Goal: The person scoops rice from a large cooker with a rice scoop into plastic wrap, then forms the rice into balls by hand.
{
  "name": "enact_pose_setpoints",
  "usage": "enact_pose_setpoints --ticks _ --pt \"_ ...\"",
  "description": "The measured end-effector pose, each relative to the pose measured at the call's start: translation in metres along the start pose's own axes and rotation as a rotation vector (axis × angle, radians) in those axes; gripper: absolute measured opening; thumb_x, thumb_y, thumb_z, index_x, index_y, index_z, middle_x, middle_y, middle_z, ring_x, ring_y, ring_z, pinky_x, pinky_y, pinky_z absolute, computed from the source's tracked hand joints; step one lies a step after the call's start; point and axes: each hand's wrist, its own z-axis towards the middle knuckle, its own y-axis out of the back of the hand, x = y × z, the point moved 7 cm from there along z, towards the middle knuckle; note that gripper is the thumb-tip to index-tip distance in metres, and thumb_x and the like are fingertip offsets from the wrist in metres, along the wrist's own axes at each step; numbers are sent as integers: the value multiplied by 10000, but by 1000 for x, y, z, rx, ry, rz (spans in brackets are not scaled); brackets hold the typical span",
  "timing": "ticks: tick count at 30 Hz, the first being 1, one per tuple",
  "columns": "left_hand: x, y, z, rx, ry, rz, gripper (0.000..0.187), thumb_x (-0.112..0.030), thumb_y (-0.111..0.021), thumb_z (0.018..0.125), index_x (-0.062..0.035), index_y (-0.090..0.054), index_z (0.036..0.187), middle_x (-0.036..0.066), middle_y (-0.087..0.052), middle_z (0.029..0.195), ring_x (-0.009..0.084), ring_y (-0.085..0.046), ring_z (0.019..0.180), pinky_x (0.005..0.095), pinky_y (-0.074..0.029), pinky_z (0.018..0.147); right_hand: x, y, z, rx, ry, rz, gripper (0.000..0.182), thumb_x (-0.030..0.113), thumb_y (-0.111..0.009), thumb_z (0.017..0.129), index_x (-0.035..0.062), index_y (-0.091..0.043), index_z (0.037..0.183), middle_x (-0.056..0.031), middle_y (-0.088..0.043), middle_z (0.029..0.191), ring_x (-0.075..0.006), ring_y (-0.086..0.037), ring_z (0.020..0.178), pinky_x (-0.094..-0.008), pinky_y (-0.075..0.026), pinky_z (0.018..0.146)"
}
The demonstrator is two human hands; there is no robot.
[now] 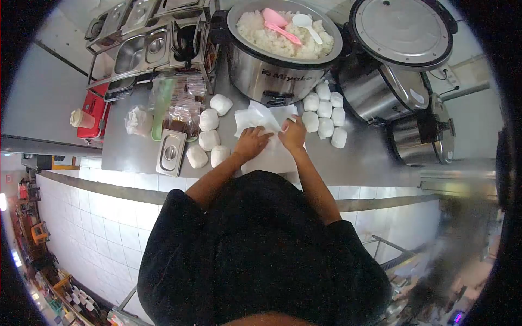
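White wrapping paper (263, 157) lies on the steel counter in front of me, with a loose, creased upper part (255, 113) standing up towards the rice cooker. My left hand (253, 142) has its bent fingers closed on the paper's left side. My right hand (293, 132) grips the paper from the right, fingers curled. Whether anything lies under the paper between my hands is hidden. White wrapped bundles (209, 119) sit close to my left hand, and a cluster of several more bundles (324, 108) sits to the right of my right hand.
Behind the paper stands a big rice cooker (272, 81) full of rice, with a pink scoop (276, 23) and white scoop (308, 24) on top. More cookers (375, 92) are at right. A lidded steel pan (171, 152), packets (185, 103) and a pan rack (130, 54) stand left.
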Motion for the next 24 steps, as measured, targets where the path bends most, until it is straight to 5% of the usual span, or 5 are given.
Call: enact_pose_setpoints --ticks 7,11,14,18,24 --pt "-16 60 24 -395 -260 -80 317 -213 -608 818 -181 -650 1131 82 -515 1282 295 -461 1227 443 -381 1030 5 30 -30 -29 -196 574 196 142 -714 769 105 -646 950 -126 -688 854 -288 -676 808 -363 -520 696" --pt "-24 33 36 -65 -511 116 288 -216 -600 793 -161 -647 1073 68 -600 1170 273 -475 1238 412 -380 1042 -9 -1 -68 -18 59 323 300 145 -641 844 150 -653 1144 -99 -706 905 -287 -680 798 -379 -538 731" --pt "-8 -1 36 396 -279 117 290 -236 -600 799 -151 -646 1073 72 -618 1131 266 -516 1189 401 -399 1022 -16 -19 -84 128 64 296 302 175 -626 864 121 -654 1160 -96 -698 980 -276 -674 886 -370 -538 796" --pt "3 19 2 -101 -286 -13 408 -237 -599 810 -124 -594 1203 134 -600 1159 293 -574 1104 388 -441 979 7 -7 -86 100 161 213 312 231 -591 882 76 -647 1147 -104 -642 1161 -268 -612 1067 -378 -495 904" --pt "43 7 -25 59 -245 50 395 -138 -525 846 -61 -555 1232 134 -586 1210 290 -574 1104 383 -450 978 -3 -30 -93 101 221 14 297 227 -567 896 87 -628 1150 -66 -632 1148 -204 -607 1080 -427 -428 987"
